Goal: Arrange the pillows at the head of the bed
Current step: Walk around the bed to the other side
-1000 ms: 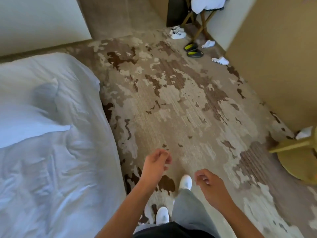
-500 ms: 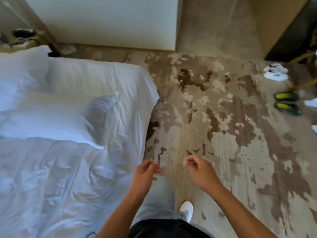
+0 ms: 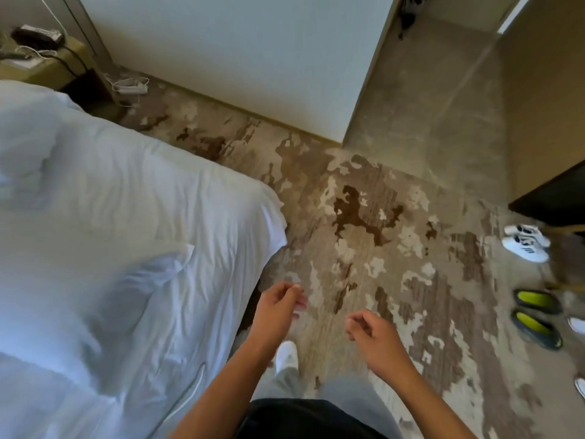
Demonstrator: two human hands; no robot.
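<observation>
A bed (image 3: 196,198) with rumpled white sheets fills the left side. One white pillow (image 3: 104,289) lies across it with a corner pointing toward the bed's edge. A second white pillow (image 3: 28,147) sits farther up at the left, partly cut off. My left hand (image 3: 278,308) hangs over the carpet just right of the bed's edge, fingers loosely curled, holding nothing. Right of it, over the carpet, my right hand (image 3: 370,331) is also loosely curled and empty. Neither hand touches a pillow.
A nightstand (image 3: 47,61) with a phone and cables stands at the top left, a power strip (image 3: 129,87) on the floor beside it. White sneakers (image 3: 525,242) and black-and-yellow sandals (image 3: 535,315) lie at the right. A white wall panel (image 3: 240,58) stands ahead.
The view has swung left toward the head of the bed, bringing the nightstand and upper pillow into sight. Both hands stayed loosely curled and empty while I stepped along the bedside.
</observation>
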